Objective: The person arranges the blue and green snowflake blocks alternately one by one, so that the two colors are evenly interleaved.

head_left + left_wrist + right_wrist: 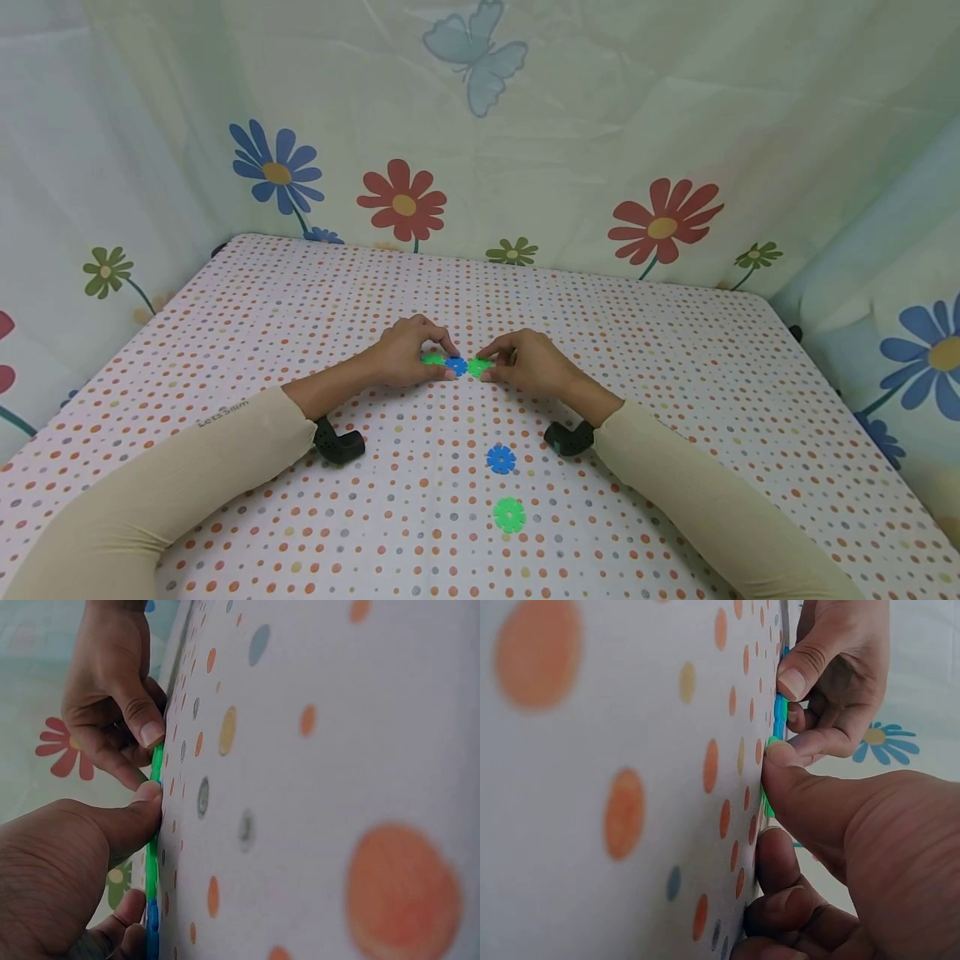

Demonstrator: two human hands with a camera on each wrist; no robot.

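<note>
My left hand pinches a flat notched blue plastic disc between thumb and fingers. A green notched disc joins its left side, partly covered by that hand. In the left wrist view another blue disc continues the row under the fingers. My right hand pinches a second green disc, its edge right at the blue disc's edge. Both hands stay low over the dotted tablecloth, fingertips nearly meeting. The right wrist view shows the thumb on the green disc.
Nearer the front lie a loose blue disc and a loose green disc on the dotted tablecloth. A flower-printed curtain stands behind the table and along its sides. Dark wrist devices sit under both forearms.
</note>
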